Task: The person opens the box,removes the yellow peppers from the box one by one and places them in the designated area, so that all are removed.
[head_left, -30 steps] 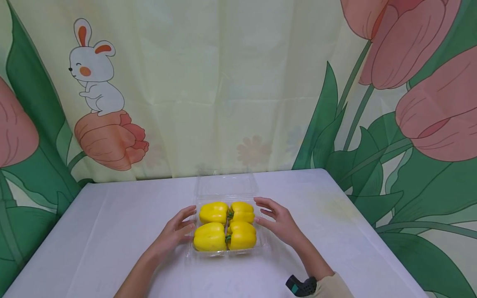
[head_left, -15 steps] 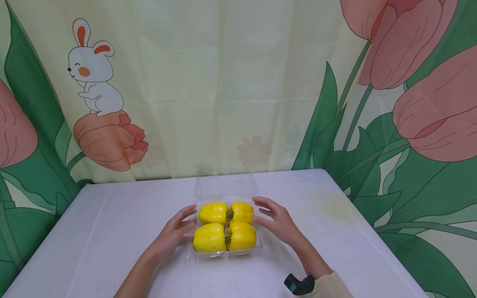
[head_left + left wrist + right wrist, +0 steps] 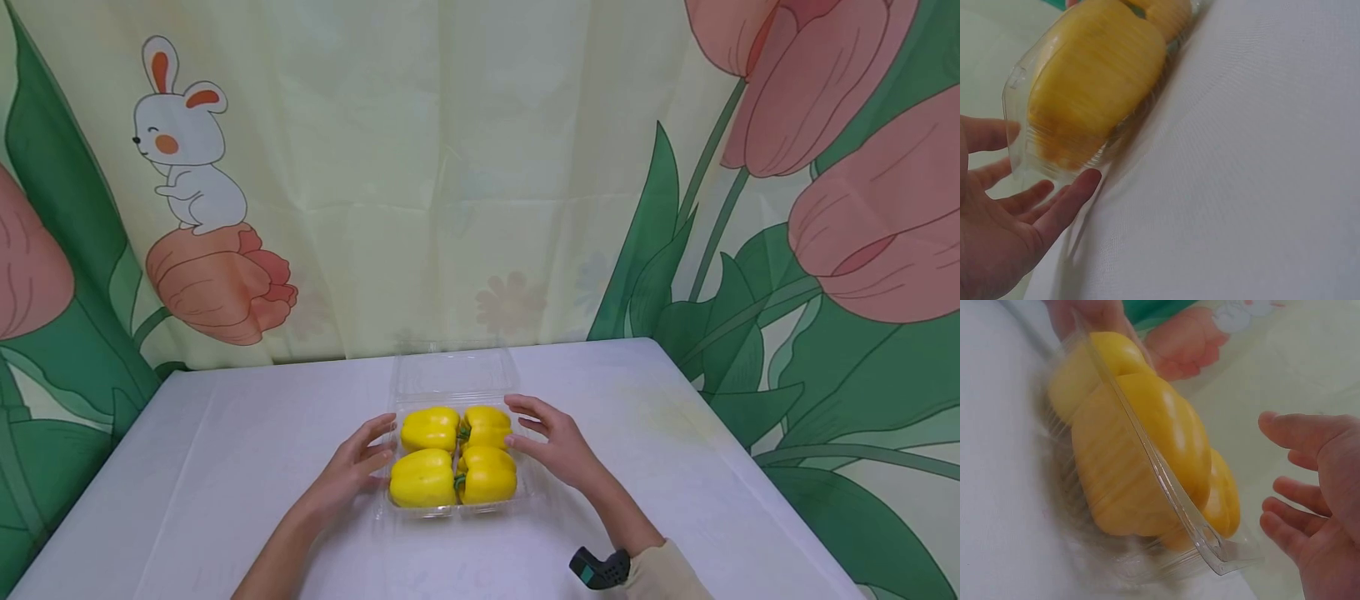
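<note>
Several yellow bell peppers [image 3: 422, 478] sit in two rows inside a clear plastic clamshell box [image 3: 491, 508]. Its transparent lid [image 3: 454, 373] lies folded back on the far side. My left hand [image 3: 351, 461] is at the box's left side, fingers spread; in the left wrist view, the fingertips [image 3: 1090, 180] are right at the ribbed wall. On the other side, my right hand [image 3: 557, 443] has relaxed fingers and holds nothing. The right wrist view shows a gap between that hand [image 3: 1329, 500] and the box rim [image 3: 1163, 472].
The box stands on a table with a white cloth [image 3: 225, 467]. Behind the table hangs a curtain [image 3: 390, 183] printed with tulips and a rabbit. A dark device [image 3: 600, 568] is strapped at the right wrist, beside a beige sleeve [image 3: 663, 575].
My right hand has drifted slightly left, closer to the box. The left hand, the peppers and the box look unchanged.
</note>
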